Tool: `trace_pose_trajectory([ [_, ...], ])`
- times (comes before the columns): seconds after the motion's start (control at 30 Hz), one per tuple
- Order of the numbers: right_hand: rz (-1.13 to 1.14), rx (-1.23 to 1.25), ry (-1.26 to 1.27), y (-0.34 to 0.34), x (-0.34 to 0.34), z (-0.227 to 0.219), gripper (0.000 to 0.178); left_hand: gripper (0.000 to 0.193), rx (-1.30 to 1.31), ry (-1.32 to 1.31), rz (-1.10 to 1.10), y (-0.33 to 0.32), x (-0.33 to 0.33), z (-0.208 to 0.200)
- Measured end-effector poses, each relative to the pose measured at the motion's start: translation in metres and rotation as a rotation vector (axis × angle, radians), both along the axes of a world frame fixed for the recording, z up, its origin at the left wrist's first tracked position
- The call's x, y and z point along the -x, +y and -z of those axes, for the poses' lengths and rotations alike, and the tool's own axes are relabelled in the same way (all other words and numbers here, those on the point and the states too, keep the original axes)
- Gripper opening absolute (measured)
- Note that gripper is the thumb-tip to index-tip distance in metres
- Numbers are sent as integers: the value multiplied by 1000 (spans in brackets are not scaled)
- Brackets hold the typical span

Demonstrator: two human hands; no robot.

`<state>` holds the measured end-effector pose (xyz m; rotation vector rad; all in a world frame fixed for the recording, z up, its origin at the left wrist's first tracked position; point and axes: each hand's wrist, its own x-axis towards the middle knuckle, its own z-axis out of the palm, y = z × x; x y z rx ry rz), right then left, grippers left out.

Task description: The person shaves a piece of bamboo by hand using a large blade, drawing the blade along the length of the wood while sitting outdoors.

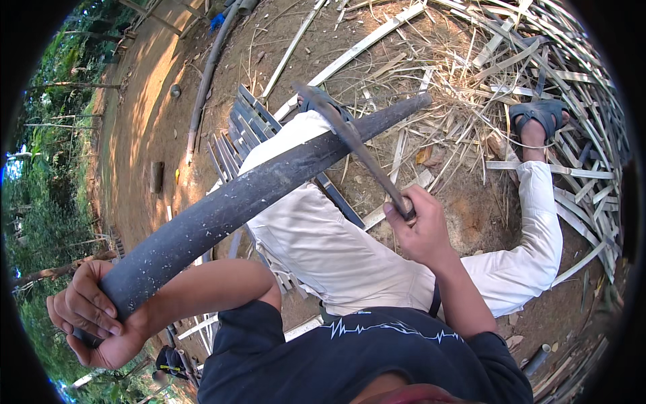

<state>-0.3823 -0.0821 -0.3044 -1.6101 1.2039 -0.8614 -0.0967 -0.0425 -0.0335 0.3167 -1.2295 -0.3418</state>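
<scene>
A thick, dark bamboo pole (229,202) slants across the view from lower left to upper right, passing over my white-trousered thigh. My left hand (94,310) is wrapped round its near end, fingers curled over the edge. In my right hand (424,225) is the handle of a machete (377,170). Its long blade crosses the pole toward the far end; whether it bites in or only lies over the bamboo I cannot tell. The far tip of the pole (417,103) reaches over the litter of strips.
Split bamboo strips (585,135) are heaped at the right, with thin shavings (457,87) beside them. Dark slats (252,121) lie beyond my leg. A long pole (210,74) rests on the dirt at upper left. My sandalled foot (538,124) stands by the heap.
</scene>
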Motion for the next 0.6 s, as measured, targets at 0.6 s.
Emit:
trace_pose_trajectory([
  [0.6,-144,48,4,-8,-14,-12,39,10,55,-5,29,3,-24,12],
])
